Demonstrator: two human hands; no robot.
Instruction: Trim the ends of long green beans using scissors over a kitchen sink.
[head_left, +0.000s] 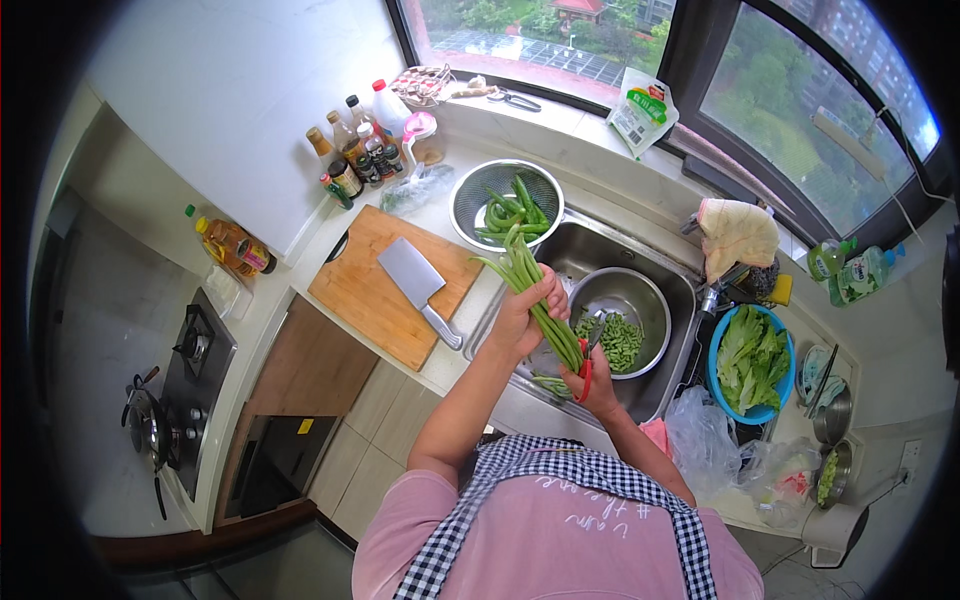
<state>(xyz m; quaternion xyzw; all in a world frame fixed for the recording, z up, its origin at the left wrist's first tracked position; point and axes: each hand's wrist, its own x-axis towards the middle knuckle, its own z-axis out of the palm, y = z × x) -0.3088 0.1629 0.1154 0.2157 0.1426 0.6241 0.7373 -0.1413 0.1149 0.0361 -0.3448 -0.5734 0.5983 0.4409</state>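
Note:
My left hand (534, 311) is wrapped around a bunch of long green beans (525, 268) above the near rim of the sink. In my right hand (598, 381) are red-handled scissors (587, 375), their blades at the lower ends of the beans. Just beyond the blades, a steel bowl (658, 307) sits in the sink (679, 360) with many short cut bean pieces (621, 341) in it. A few whole beans (551, 385) lie in the sink near its front edge, partly hidden by my hands.
Left of the sink, a cleaver (412, 271) lies on a wooden cutting board (367, 300), its handle past the board's edge. A steel colander (459, 217) of green peppers (517, 210) stands behind. To the right are a blue basin (789, 367) of lettuce (750, 360) and plastic bags (701, 435).

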